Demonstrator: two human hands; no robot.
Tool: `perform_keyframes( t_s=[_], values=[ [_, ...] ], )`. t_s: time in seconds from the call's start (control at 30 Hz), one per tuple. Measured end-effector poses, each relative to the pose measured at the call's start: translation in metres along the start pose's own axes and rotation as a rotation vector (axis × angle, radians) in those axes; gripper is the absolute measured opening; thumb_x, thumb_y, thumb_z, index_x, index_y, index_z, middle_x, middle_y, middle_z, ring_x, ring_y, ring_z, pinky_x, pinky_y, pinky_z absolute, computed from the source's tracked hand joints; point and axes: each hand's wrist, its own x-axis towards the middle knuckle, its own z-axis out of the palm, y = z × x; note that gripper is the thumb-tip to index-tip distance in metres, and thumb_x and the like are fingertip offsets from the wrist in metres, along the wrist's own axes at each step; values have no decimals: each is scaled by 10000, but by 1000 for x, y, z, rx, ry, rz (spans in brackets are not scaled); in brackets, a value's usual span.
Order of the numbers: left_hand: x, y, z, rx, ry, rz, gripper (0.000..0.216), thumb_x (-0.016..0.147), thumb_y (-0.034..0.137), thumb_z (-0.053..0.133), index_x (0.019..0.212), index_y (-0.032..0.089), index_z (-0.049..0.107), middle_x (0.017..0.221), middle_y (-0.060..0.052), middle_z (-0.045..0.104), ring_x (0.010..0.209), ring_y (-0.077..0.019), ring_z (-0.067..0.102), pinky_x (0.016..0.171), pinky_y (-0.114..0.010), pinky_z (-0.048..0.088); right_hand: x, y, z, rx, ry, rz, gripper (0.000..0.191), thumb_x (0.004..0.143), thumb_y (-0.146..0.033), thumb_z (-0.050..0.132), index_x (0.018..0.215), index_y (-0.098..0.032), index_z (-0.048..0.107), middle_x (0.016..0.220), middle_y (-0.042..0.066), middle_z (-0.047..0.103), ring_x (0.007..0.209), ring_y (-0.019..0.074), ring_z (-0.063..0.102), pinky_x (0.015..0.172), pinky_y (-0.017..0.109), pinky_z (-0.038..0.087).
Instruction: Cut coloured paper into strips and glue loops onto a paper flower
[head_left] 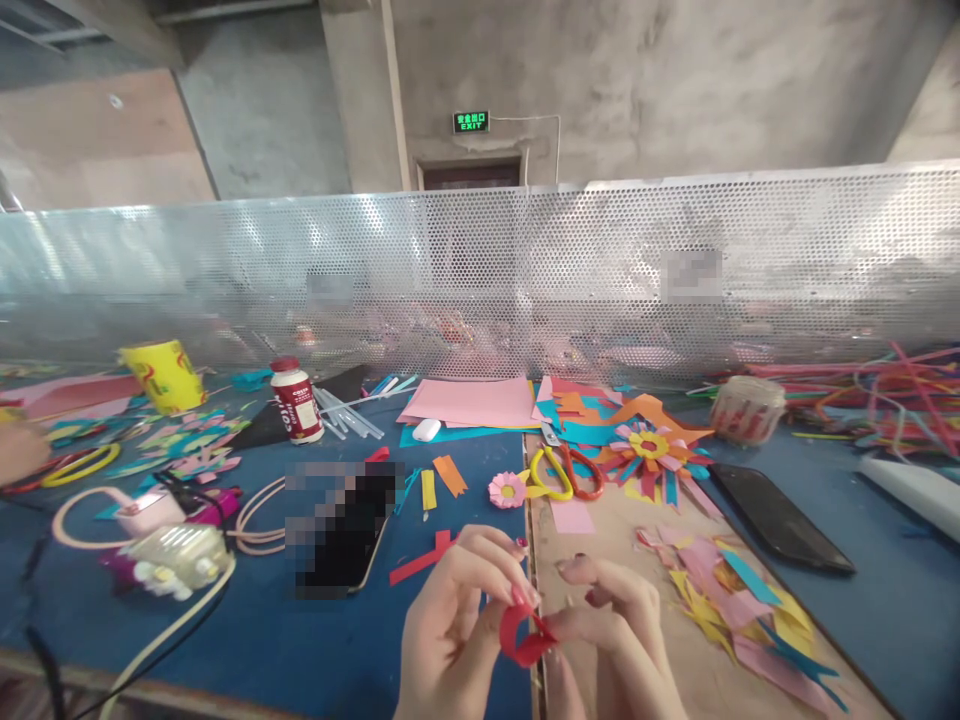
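Observation:
Both my hands are low in the middle of the head view, pinching one curled red paper strip (523, 638). My left hand (450, 625) grips its left end with thumb and fingers. My right hand (611, 625) pinches the right end, fingers closed. They hover over the seam between the blue table top (247, 620) and a brown cardboard sheet (600, 525). A small pink paper flower (507, 489) and a pair of scissors (564, 472) with yellow and orange handles lie just beyond the hands.
A big paper flower (649, 447), coloured sheets (472, 402) and loose strips (731, 595) crowd the table. A phone (341, 530), a dark phone (780, 517), a red-capped bottle (295, 400), a yellow cup (163, 375) and cables (161, 545) lie around. A perforated metal screen (480, 280) closes the back.

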Motion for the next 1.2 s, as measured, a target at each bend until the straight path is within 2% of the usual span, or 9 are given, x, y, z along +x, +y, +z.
perform_keyframes(
  t_s=[0.13, 0.27, 0.4, 0.53, 0.67, 0.73, 0.87, 1.03, 1.2],
  values=[
    [-1, -1, 3, -3, 43, 1, 62, 834, 210, 581, 773, 220, 583, 709, -15, 626, 762, -167, 549, 797, -318, 424, -2, 0, 3, 45, 26, 59, 153, 760, -92, 505, 754, -238, 550, 961, 46, 504, 839, 206, 480, 671, 318, 326],
    [-3, -1, 5, 14, 123, -54, 67, 805, 233, 618, 743, 214, 601, 687, -23, 609, 801, -179, 538, 792, -303, 425, -8, 0, 6, 156, 16, 195, 76, 801, -183, 494, 809, -235, 549, 986, 67, 500, 936, 238, 490, 760, 349, 357],
    [-3, 3, 7, 29, 218, -187, 74, 756, 234, 661, 722, 200, 603, 717, -31, 604, 848, -190, 546, 801, -287, 429, -11, 4, 5, 225, -19, 333, 73, 826, -245, 486, 838, -237, 557, 1011, 68, 509, 984, 237, 495, 817, 355, 375],
    [0, 7, 9, 59, 248, -370, 115, 719, 258, 677, 738, 184, 591, 781, -38, 612, 863, -195, 572, 784, -268, 439, -11, 9, 2, 285, -136, 493, 144, 829, -342, 512, 785, -222, 580, 1005, 70, 533, 950, 227, 516, 759, 314, 411],
    [3, 6, 8, 95, 257, -463, 142, 693, 263, 683, 728, 170, 581, 755, -27, 615, 779, -175, 584, 741, -255, 436, -10, 14, 0, 383, -135, 665, 225, 810, -415, 543, 727, -213, 596, 971, 59, 561, 920, 224, 546, 700, 281, 435],
    [3, 4, 6, 130, 253, -488, 144, 702, 274, 672, 725, 166, 580, 723, -20, 609, 725, -158, 566, 700, -245, 429, -9, 18, -2, 395, -162, 681, 225, 802, -413, 553, 725, -210, 610, 958, 56, 574, 882, 216, 558, 671, 267, 441],
    [5, 0, 0, 170, 198, -550, 141, 716, 272, 649, 708, 168, 554, 695, -7, 587, 702, -149, 544, 670, -240, 410, -5, 22, -6, 374, -299, 674, 241, 801, -416, 556, 717, -203, 630, 967, 61, 591, 818, 198, 569, 656, 263, 447],
    [5, -3, 1, 193, 165, -549, 94, 701, 230, 615, 688, 174, 541, 662, 6, 552, 660, -137, 503, 622, -231, 380, -1, 15, -4, 432, -197, 748, 284, 766, -448, 587, 650, -189, 603, 936, 64, 583, 862, 217, 564, 692, 281, 447],
    [3, -5, 2, 221, 139, -528, 91, 715, 212, 591, 668, 175, 522, 644, 13, 524, 638, -129, 483, 595, -220, 363, -3, 17, -4, 501, -302, 754, 287, 775, -439, 575, 640, -185, 570, 941, 73, 568, 875, 225, 555, 719, 304, 446]
  ],
)
